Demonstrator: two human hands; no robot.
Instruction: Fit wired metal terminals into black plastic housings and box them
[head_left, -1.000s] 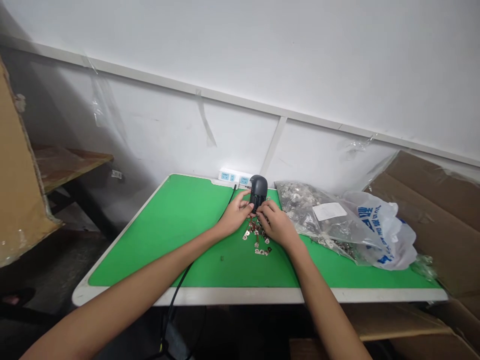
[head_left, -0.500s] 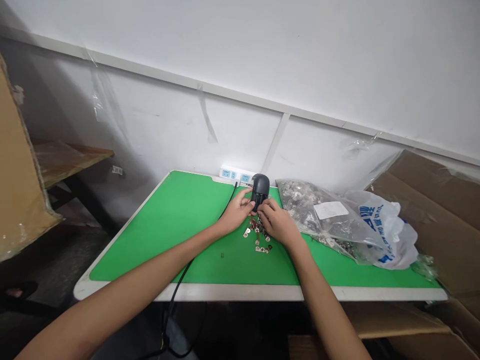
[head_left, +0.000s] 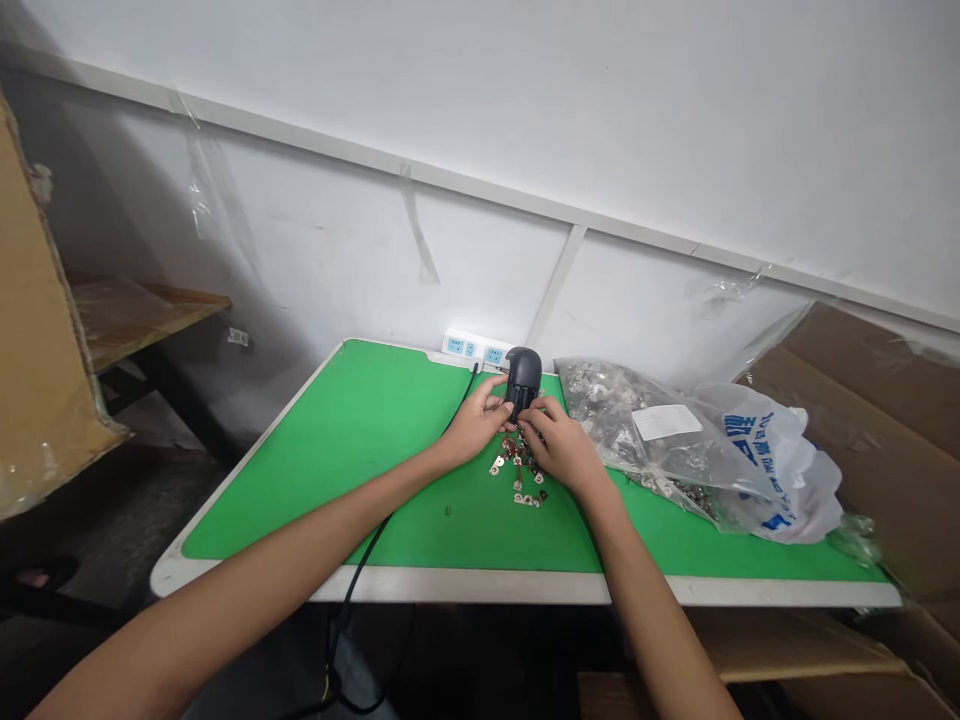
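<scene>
A black plastic housing (head_left: 523, 372) with a rounded top and a slotted compartment in its lower half stands tilted up over the table. My left hand (head_left: 480, 425) is closed around its left side, thumb on the front. At the lower right of the compartment, the fingertips of my right hand (head_left: 559, 440) are pinched together against the housing; whatever they hold is too small and hidden to make out. Below both hands lies a loose pile of small metal contact plates (head_left: 517, 460), several with reddish parts. My right hand partly covers that pile.
The green-topped table (head_left: 300, 480) meets a white wall. A white power strip (head_left: 471, 345) sits at the back edge, and a black cable (head_left: 367, 550) runs down the front. Clear bags of metal parts (head_left: 622, 410), a white plastic bag (head_left: 787, 470) and cardboard (head_left: 885, 430) fill the right.
The whole view has shifted slightly. Both hands keep the same hold, with my right fingertips still at the housing's lower end.
</scene>
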